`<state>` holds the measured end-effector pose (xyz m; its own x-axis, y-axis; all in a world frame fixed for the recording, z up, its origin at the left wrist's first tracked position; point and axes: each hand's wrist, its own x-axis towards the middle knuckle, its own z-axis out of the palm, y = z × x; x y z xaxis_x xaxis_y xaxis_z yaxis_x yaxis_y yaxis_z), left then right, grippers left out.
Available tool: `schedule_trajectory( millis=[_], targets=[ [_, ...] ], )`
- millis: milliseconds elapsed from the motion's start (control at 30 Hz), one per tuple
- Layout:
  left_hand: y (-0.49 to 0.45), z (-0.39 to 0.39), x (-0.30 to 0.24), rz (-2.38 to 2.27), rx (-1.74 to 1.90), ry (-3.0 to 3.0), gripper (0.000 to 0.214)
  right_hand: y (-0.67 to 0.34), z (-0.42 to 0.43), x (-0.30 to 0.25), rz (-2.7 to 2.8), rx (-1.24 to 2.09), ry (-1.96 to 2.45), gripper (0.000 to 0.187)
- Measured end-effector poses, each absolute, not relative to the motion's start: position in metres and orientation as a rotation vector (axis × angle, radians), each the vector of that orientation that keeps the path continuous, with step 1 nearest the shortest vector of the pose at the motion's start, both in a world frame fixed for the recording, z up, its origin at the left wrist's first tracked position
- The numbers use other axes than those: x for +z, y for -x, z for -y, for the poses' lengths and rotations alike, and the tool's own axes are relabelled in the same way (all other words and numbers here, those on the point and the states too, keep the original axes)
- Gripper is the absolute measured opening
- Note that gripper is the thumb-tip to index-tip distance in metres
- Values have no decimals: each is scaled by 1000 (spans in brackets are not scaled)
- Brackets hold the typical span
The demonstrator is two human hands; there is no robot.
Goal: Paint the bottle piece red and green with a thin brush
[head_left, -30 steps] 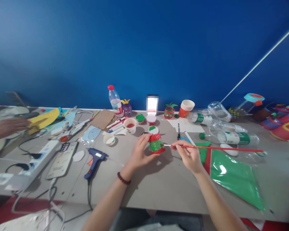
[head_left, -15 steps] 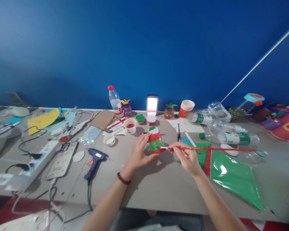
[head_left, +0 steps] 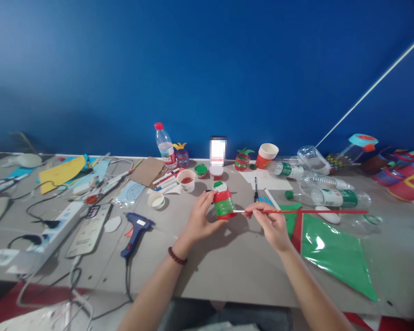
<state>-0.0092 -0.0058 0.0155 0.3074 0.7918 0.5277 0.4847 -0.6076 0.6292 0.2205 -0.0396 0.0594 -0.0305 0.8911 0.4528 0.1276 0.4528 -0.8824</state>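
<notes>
My left hand (head_left: 203, 219) is closed round the side of a small plastic bottle piece (head_left: 224, 207) painted in red and green bands, slightly tilted. Between the fingers of my right hand (head_left: 269, 223) is a long red paintbrush (head_left: 317, 212), lying almost level. Its tip touches the lower right edge of the painted piece, near the red band. Behind the piece stands an open pot with white and green inside (head_left: 220, 186). Farther back are a green paint pot (head_left: 200, 171) and a white-topped red paint pot (head_left: 216, 173).
A paper cup with reddish liquid (head_left: 186, 180) and a blue glue gun (head_left: 136, 233) lie to the left. Plastic bottles (head_left: 334, 197) and a green sheet pack (head_left: 334, 250) fill the right. A power strip (head_left: 57, 227) with cables runs along the left. A phone (head_left: 218, 151) leans on the wall.
My right hand and the brush have shifted slightly to the right along the painted piece's edge. The left hand keeps its hold, with the piece turned very slightly.
</notes>
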Motion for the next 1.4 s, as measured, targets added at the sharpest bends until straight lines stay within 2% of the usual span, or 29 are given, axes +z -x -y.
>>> schedule_trajectory(
  millis=[333, 600, 767, 967, 1067, 1400],
  targets=[
    [9, 7, 17, -1152, 1193, -2146, 80, -228, 36, 53, 1522, 737, 1003, 23],
    [5, 13, 23, -1010, 916, -1855, 74, -239, 31, 79, 1218, 788, 1005, 18],
    [3, 12, 22, -990, 905, -1765, 68, -227, 4, 92, 1489, 744, 1143, 26],
    [3, 8, 23, -974, 868, -1707, 66, -209, -66, 78, 1812, 671, 1236, 23],
    [3, 6, 22, -955, 886, -1702, 64, -197, -90, 72, 2011, 534, 1332, 23],
    [3, 1, 17, -980, 916, -1761, 70, -180, -104, 52, 2136, 431, 1505, 29]
  ],
)
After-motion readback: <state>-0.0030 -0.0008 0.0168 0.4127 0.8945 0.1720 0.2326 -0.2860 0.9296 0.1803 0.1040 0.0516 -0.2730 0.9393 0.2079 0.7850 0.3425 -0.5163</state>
